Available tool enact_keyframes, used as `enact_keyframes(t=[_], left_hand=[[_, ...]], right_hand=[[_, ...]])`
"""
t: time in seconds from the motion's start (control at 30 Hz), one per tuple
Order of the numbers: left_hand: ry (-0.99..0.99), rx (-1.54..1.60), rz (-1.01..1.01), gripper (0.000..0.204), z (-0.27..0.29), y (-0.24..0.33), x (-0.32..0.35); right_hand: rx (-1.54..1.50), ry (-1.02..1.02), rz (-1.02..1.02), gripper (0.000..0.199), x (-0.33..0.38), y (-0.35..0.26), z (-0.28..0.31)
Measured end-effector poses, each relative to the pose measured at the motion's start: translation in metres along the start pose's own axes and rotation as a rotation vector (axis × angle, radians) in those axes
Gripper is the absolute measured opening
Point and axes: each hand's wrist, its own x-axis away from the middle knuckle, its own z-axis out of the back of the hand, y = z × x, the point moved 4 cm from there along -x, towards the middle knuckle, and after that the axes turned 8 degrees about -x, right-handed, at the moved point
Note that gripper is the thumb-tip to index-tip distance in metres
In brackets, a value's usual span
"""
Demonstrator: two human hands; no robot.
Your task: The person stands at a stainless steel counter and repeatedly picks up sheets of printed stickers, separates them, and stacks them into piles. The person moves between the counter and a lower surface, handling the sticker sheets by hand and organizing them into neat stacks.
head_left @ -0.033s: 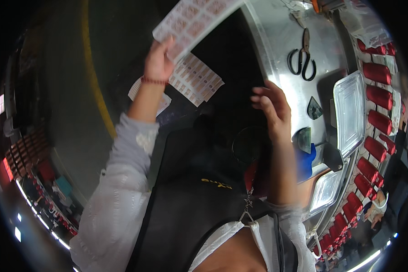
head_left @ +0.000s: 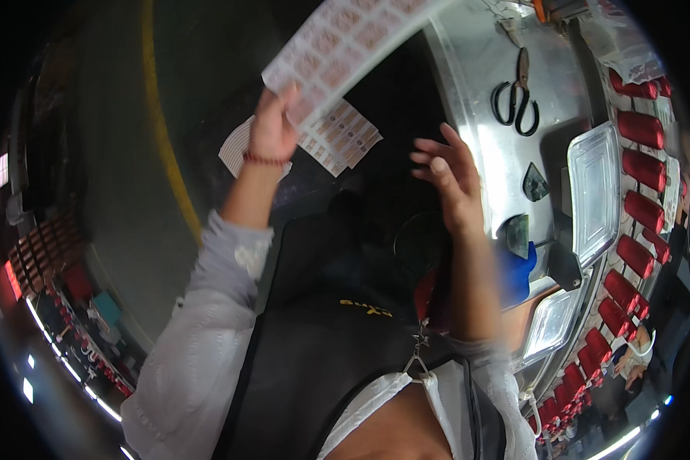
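My left hand [head_left: 274, 130], with a red beaded bracelet at its wrist, grips a long pale sheet [head_left: 337, 46] printed in rows of brownish patches. The sheet slants up toward the top edge, where its far end leaves the view. Below it lie another printed sheet [head_left: 337, 136] with brown strips and a striped white paper [head_left: 238, 147], partly behind my left wrist. Near the metal table's left edge, my right hand [head_left: 456, 180] is raised, slightly blurred, its fingers apart with nothing in them.
The metal table [head_left: 475, 84] carries black-handled scissors [head_left: 520, 96], dark green wedge-shaped pieces [head_left: 535, 182] and clear plastic trays [head_left: 593, 192]. A blue object [head_left: 520, 276] sits behind my right forearm. Several red cylinders [head_left: 641, 129] line the right side; a clear bag [head_left: 621, 46] is at the upper right.
My right hand has shifted a little to the left and its fingers have spread more. The held sheet and my left hand have dropped slightly lower in the view.
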Motion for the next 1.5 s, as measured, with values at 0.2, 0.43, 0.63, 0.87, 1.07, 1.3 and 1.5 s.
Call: enact_keyframes(t=[0.2,0.43,0.63,0.87,1.07,1.3,1.5], left_hand=[[0.233,0.003,0.207,0.052,0.009,-0.068,0.23],[-0.012,-0.1,0.535,0.063,0.04,-0.061,0.332],[-0.029,-0.198,0.407,0.048,-0.013,-0.099,0.274],[-0.206,0.19,0.346,0.035,-0.027,-0.15,0.282],[-0.389,0.18,0.374,0.042,-0.012,-0.122,0.292],[-0.497,0.29,0.461,0.033,-0.01,-0.1,0.293],[-0.596,0.188,0.409,0.041,-0.013,-0.084,0.288]], right_hand=[[-0.303,0.141,-0.094,0.058,0.045,0.088,-0.039],[-0.378,0.034,-0.384,0.042,0.137,0.114,0.001],[-0.149,-0.122,-0.451,0.047,0.172,0.106,0.004],[-0.097,-0.063,-0.213,0.044,0.228,0.092,0.005],[-0.058,-0.137,-0.213,0.041,0.254,0.084,-0.036],[-0.052,-0.188,-0.122,0.044,0.249,0.088,-0.065],[-0.042,-0.181,-0.035,0.044,0.248,0.079,-0.079]])
